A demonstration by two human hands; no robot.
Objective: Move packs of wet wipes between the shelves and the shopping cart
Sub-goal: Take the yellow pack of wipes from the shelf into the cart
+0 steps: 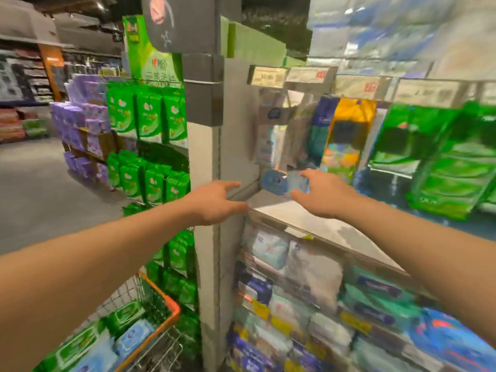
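Reaching toward the far shelf (308, 218), the right hand (326, 196) touches a blue wipes pack (281, 181) with fingers apart, while the left hand (214, 202) hovers nearby, fingers spread.

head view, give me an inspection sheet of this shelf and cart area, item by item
surface: pale shelf board, mostly bare at its near left end
job's things: blue wipes pack lying at the back of that shelf; green and blue packs in the orange-rimmed cart
clutter: nothing seen
hands: right hand reaches to the blue pack, contact unclear; left hand open by the shelf edge, holding nothing
cables: nothing seen
surroundings: green packs on the end display, purple packs beyond, stocked shelves below; picture blurred
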